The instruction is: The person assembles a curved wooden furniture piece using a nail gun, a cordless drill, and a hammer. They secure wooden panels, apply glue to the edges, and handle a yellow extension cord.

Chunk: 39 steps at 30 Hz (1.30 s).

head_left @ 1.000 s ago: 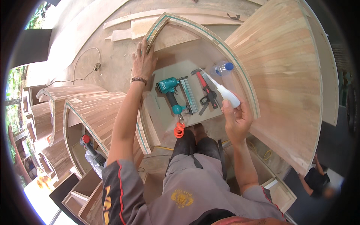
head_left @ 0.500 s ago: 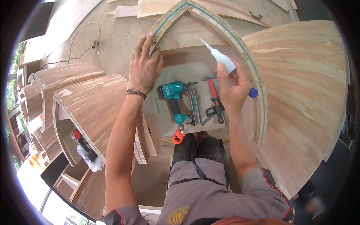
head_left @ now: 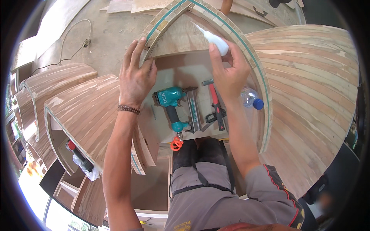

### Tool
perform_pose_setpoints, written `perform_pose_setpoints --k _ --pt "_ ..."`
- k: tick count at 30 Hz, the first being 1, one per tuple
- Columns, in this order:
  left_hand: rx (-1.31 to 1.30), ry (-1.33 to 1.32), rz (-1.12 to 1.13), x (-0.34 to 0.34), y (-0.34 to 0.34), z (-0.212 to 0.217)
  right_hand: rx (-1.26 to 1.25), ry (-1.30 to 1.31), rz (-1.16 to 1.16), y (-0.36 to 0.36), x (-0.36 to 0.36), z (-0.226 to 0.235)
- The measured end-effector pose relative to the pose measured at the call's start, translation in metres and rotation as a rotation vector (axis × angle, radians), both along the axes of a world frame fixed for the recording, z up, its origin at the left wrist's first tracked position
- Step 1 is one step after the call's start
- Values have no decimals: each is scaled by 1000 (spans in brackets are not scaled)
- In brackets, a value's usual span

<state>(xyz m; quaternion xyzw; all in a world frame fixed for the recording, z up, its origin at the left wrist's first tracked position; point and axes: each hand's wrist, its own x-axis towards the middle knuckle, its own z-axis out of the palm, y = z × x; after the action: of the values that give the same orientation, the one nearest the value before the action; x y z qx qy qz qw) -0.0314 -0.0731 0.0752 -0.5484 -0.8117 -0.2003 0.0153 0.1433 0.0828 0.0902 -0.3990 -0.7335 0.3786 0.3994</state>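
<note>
A pointed, arch-shaped wooden frame [head_left: 256,57] with a teal stripe along its rim stands in front of me. My left hand [head_left: 138,75] rests on its left side, fingers stretched over the edge and thumb apart. In my right hand [head_left: 231,71] is a white squeeze bottle [head_left: 216,41] with a long thin nozzle, which looks like a glue bottle. Its tip points up and left, inside the arch near the peak. Below the hands, within the frame, lie a teal nail gun [head_left: 169,98] and a red-handled hammer [head_left: 216,102].
A clear plastic bottle [head_left: 249,96] with a blue cap lies by the frame's right wall. Curved slatted wooden shells [head_left: 304,77] stand on both sides. A cable [head_left: 75,57] lies on the floor at far left. Part of another person [head_left: 226,5] shows at the top.
My right hand has carried the squeeze bottle farther away and toward the arch's peak. The view has shifted slightly. My left hand stays on the frame's left edge.
</note>
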Motion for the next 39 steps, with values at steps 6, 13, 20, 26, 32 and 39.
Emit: perform_pose_setpoints --k 6,13,20,26,32,39 --pt "-7 -7 -2 -2 1 0 67 -63 24 13 -20 -3" --pt "-13 -49 15 -2 1 1 164 -108 53 24 -28 -7" --pt "-12 -58 16 -2 0 1 152 -115 53 29 -32 -8" --pt "-9 -77 22 -2 1 2 129 -81 45 30 -37 -9" --pt "-11 -72 21 -3 1 3 124 -103 52 31 -37 -9" --pt "1 -77 28 -3 0 3 147 -114 64 33 -37 -7"
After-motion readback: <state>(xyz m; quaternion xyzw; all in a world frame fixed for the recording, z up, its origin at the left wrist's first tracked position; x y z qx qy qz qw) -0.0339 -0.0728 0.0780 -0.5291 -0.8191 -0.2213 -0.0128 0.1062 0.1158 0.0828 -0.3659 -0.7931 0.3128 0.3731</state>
